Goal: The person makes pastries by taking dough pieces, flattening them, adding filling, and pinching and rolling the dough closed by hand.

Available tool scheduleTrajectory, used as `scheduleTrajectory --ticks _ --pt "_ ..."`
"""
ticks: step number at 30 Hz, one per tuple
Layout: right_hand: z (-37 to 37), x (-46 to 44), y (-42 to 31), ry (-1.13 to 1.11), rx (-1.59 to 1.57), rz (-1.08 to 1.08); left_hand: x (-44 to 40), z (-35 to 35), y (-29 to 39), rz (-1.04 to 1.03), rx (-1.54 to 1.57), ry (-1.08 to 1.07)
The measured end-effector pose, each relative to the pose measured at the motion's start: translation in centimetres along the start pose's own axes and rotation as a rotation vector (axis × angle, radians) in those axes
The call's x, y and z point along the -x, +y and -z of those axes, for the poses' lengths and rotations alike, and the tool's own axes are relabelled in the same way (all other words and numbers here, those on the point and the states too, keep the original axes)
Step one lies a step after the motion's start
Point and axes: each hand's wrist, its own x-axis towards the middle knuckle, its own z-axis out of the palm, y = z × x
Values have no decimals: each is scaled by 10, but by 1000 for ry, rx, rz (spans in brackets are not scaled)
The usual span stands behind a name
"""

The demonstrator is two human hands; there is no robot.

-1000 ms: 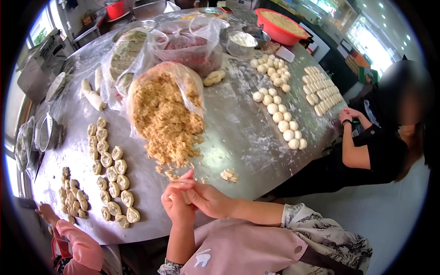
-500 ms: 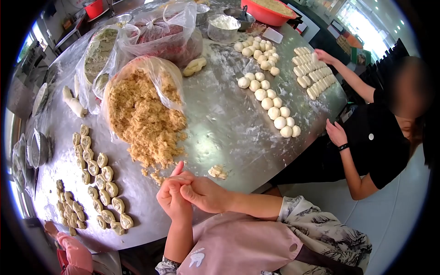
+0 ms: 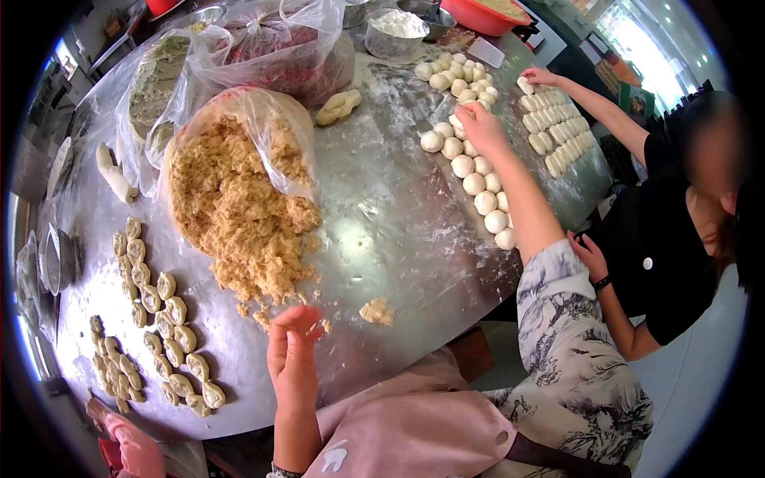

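Note:
My right hand (image 3: 484, 131) reaches out to the rows of round white dough balls (image 3: 473, 184), and its fingertips close on a dough ball (image 3: 457, 122) at the upper end of the group. Near the table's front edge, my left hand (image 3: 293, 350) is raised with fingers loosely curved and thumb apart; I see nothing held in it. Just beyond it spills a heap of crumbly tan filling (image 3: 239, 199) from a clear plastic bag (image 3: 291, 159). A small lump of filling (image 3: 377, 312) lies to the right of that hand.
Shaped dough pieces (image 3: 175, 334) lie in rows at left. A co-worker's hand (image 3: 540, 77) touches oblong dough pieces (image 3: 558, 127) at right. Bagged fillings (image 3: 271, 56), a flour bowl (image 3: 396, 36) and a red basin (image 3: 482, 17) stand at the back. A pink sleeve (image 3: 135, 446) shows lower left.
My hands, clasped together before, have come apart. The right one has moved up and right to the dough balls; the left has stayed near the table edge. The view has shifted slightly.

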Motion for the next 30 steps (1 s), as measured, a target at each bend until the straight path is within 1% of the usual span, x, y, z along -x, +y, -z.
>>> scheduleTrajectory --ticks 1,6,12,15,17,18,19,20,21,22,24,25,26,27,28,30 --pt "-3 -14 6 13 107 -32 1 0 -1 27 4 -3" --pt "-25 -58 24 -124 244 -56 6 5 -8 160 25 11" --pt "-45 -72 24 -300 408 -84 12 8 -3 171 9 -37" --pt "-44 -72 27 -295 301 -88 16 4 -3 150 -30 -57" --pt "-37 -65 27 -185 192 -23 21 6 3 136 -6 -56" --pt "-28 -49 10 -131 137 10 24 9 5 129 8 -55" --pt "-14 -35 -8 -103 115 -64 28 14 7 111 11 -29" --pt "-11 -22 -11 -18 68 -46 33 22 11 93 14 1" --pt "-8 -8 -14 60 17 -27 38 30 14 55 32 46" --pt "-9 3 -16 131 -39 -5 44 40 14 19 22 159" --pt "-21 20 1 57 -120 152 59 75 9 -145 -78 403" --pt "-15 49 -24 -52 -207 178 67 89 8 -191 -242 561" --pt "-16 70 -33 -101 -159 241 76 105 10 -230 -421 731" --pt "-25 89 -39 -141 -240 285 85 119 11 -306 -521 859" --pt "-37 109 -49 -177 -325 324 92 131 11 -382 -629 978" --pt "-52 155 -78 -293 -372 348 103 152 13 -449 -721 1134"
